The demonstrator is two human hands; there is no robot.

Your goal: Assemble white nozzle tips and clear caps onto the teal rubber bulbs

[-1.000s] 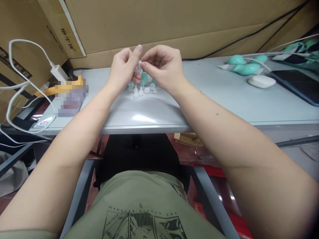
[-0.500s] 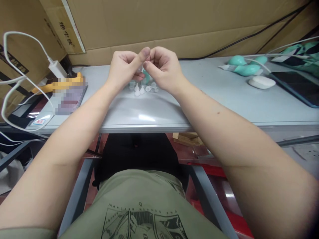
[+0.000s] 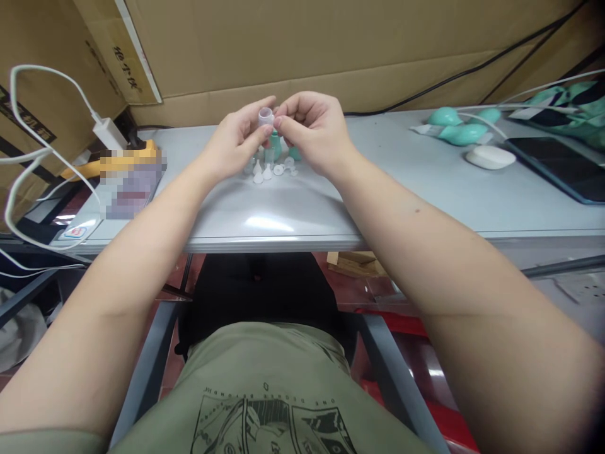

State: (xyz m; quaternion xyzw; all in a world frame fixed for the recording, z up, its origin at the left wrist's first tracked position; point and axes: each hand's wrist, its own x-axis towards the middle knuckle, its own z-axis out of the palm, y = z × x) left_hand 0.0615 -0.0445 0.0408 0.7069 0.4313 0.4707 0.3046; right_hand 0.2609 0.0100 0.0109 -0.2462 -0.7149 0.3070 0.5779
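Above the table, my left hand [image 3: 239, 139] is closed around a small translucent bottle [image 3: 266, 117], its round open mouth facing up. My right hand [image 3: 309, 129] is closed in a pinch at the bottle's right side; whatever is between its fingertips is too small to make out. Under the hands stand green containers [image 3: 276, 146], partly hidden by the fingers. In front of them are small white funnels [image 3: 258, 174] and several small pale caps or discs [image 3: 278, 169].
Cardboard panels [image 3: 283, 57] stand behind the grey table [image 3: 227, 211]. To the right are teal rounded packs [image 3: 466, 133], a white oval case [image 3: 490, 157] and a dark phone [image 3: 562, 167]. A white charger [image 3: 109, 133] with cables and a yellow item [image 3: 137, 154] sit left.
My hands have moved slightly apart. My left thumb has come down, and the bottle's open mouth now shows between the hands where fingers covered it before.
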